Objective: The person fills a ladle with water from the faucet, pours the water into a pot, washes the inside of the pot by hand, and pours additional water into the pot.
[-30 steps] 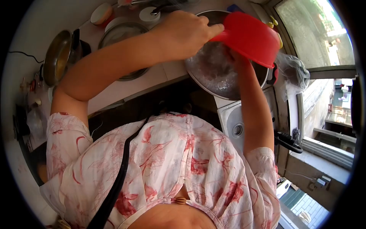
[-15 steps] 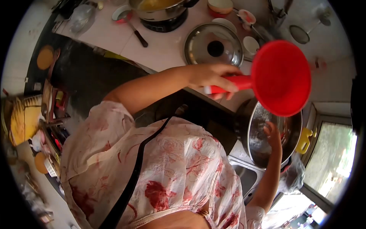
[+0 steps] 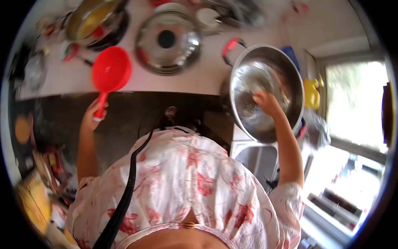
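Observation:
By its handle, my left hand (image 3: 93, 115) holds a red plastic ladle (image 3: 111, 68), its bowl over the counter's front edge at the left. My right hand (image 3: 266, 103) is inside a large steel pot (image 3: 299, 89) with red-tipped handles, its fingers drawn together near the water. Whether those fingers hold anything is too blurred to tell. Rippling water (image 3: 257, 79) and a reddish-brown shape lie in the pot. Between the ladle and the pot, a round steel lid (image 3: 151, 52) with a black knob rests on the counter.
A pan (image 3: 76, 23) with yellowish contents stands at the back left of the counter (image 3: 178, 84). The steel sink (image 3: 265, 159) lies below the pot. A yellow bottle (image 3: 311, 94) and a plastic bag (image 3: 317, 130) are by the window. A white cup (image 3: 207, 17) sits behind.
The view has turned. My left hand has carried the red ladle from above the pot away to the left, past the lid. My right hand remains inside the pot.

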Demonstrator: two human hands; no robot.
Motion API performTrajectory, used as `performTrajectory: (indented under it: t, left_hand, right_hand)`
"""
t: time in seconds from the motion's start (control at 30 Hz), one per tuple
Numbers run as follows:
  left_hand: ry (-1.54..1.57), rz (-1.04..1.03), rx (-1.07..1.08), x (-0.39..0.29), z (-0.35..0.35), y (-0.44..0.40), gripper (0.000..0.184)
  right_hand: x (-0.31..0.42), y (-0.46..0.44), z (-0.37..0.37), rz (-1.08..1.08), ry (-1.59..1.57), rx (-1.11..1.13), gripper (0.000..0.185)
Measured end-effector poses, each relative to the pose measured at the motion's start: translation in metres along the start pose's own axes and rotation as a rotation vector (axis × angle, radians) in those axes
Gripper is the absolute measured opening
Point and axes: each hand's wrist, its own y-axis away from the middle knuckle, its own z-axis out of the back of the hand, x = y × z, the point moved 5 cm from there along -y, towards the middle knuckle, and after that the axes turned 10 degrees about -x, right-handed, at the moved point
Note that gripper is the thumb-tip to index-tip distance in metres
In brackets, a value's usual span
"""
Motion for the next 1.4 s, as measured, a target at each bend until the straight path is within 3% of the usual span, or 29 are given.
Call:
performTrajectory:
  t: [0.1,0.17,0.3,0.37,0.4,0.43,0.5,0.53,0.6,0.67,0.73,0.77,0.83,0.9,0.97,1.0,1.03,1.1,1.13,1.2,1.23,1.3,1.37,1.4]
  left_hand:
    - [-0.176,-0.007,0.006,-0.008,0.014,-0.023,0.042]
    - [-0.283,0.006,-0.007,-0.011,0.021,-0.039,0.042]
    - [-0.332,-0.035,-0.028,-0.022,0.041,-0.066,0.048]
    - [-0.402,-0.194,-0.173,-0.035,0.057,-0.074,0.053]
    - [-0.546,-0.258,-0.324,-0.048,0.058,-0.068,0.047]
    - [-0.549,-0.26,-0.321,-0.049,0.057,-0.071,0.047]
    - [-0.76,-0.895,-0.499,-0.081,0.049,-0.063,0.033]
    - [-0.758,-0.958,-0.529,-0.098,0.006,-0.04,0.027]
    - [-0.674,-0.828,-0.439,-0.114,-0.08,-0.013,0.024]
    - [-0.694,-0.687,-0.249,-0.107,-0.159,-0.026,0.024]
    - [-0.612,-0.716,0.129,-0.09,-0.256,-0.016,0.026]
    - [-0.575,-0.613,0.368,-0.081,-0.308,0.0,0.027]
    - [-0.616,-0.72,0.789,-0.069,-0.391,0.029,0.025]
    - [-0.477,-0.423,0.911,-0.035,-0.453,0.031,0.018]
    - [-0.552,-0.085,0.93,-0.003,-0.505,0.028,0.022]
    - [-0.415,0.113,0.943,0.009,-0.522,0.031,0.018]
    - [-0.415,0.1,0.949,0.016,-0.536,0.035,0.018]
    - [-0.265,0.098,0.94,0.028,-0.556,0.036,0.021]
    - [-0.28,0.096,0.95,0.034,-0.564,0.028,0.021]
    - [-0.686,-0.239,1.041,0.041,-0.578,0.016,0.034]
    - [-0.689,-0.239,1.046,0.043,-0.581,0.019,0.034]
    - [-0.943,-0.228,0.69,0.046,-0.575,0.009,0.044]
    - [-1.027,-0.265,0.628,0.059,-0.576,-0.01,0.038]
    - [-1.0,-0.397,0.642,0.081,-0.587,-0.038,0.034]
  right_hand:
    - [0.004,-0.004,0.014,-0.153,-0.012,-0.015,0.027]
    - [-0.019,-0.009,0.014,-0.141,-0.002,-0.123,0.025]
    - [-0.058,-0.016,0.02,-0.345,0.079,-0.172,0.025]
    - [-0.065,-0.015,0.02,-0.357,0.17,-0.199,0.027]
    - [-0.068,-0.015,0.022,-0.361,0.265,-0.23,0.028]
    - [-0.068,-0.018,0.018,-0.365,0.262,-0.233,0.028]
    - [-0.07,-0.02,-0.022,-0.725,-0.324,0.04,0.029]
    - [-0.046,-0.02,-0.031,-0.688,-0.478,0.077,0.029]
    - [-0.001,-0.019,-0.03,-0.62,-0.616,0.116,0.029]
    - [0.03,-0.028,-0.017,-0.56,-0.886,-0.044,0.029]
    - [0.042,-0.027,0.002,-0.501,-1.027,-0.054,0.029]
    - [0.048,-0.024,0.013,-0.458,-1.163,-0.066,0.029]
    - [0.066,-0.01,0.029,-0.402,-1.152,-0.134,0.028]
    - [0.09,0.001,0.051,-0.313,-1.324,-0.308,0.03]
    - [0.113,0.01,0.071,-0.256,-1.207,-0.408,0.028]
    - [0.118,0.014,0.081,-0.205,-1.099,-0.493,0.028]
    - [0.113,0.017,0.086,-0.194,-1.096,-0.502,0.028]
    - [0.099,0.025,0.098,-0.019,-0.483,-0.633,0.026]
    - [0.085,0.027,0.093,-0.154,-0.659,-0.573,0.021]
    - [0.053,0.033,0.089,-0.293,-0.773,-0.595,0.02]
    - [0.031,0.034,0.083,-0.426,-0.881,-0.6,0.018]
    - [-0.019,0.023,0.068,-0.548,-0.907,-0.656,0.019]
    - [-0.062,0.011,0.061,-0.717,-0.123,-0.617,0.022]
    - [-0.079,0.004,0.047,-0.794,-0.092,-0.538,0.022]
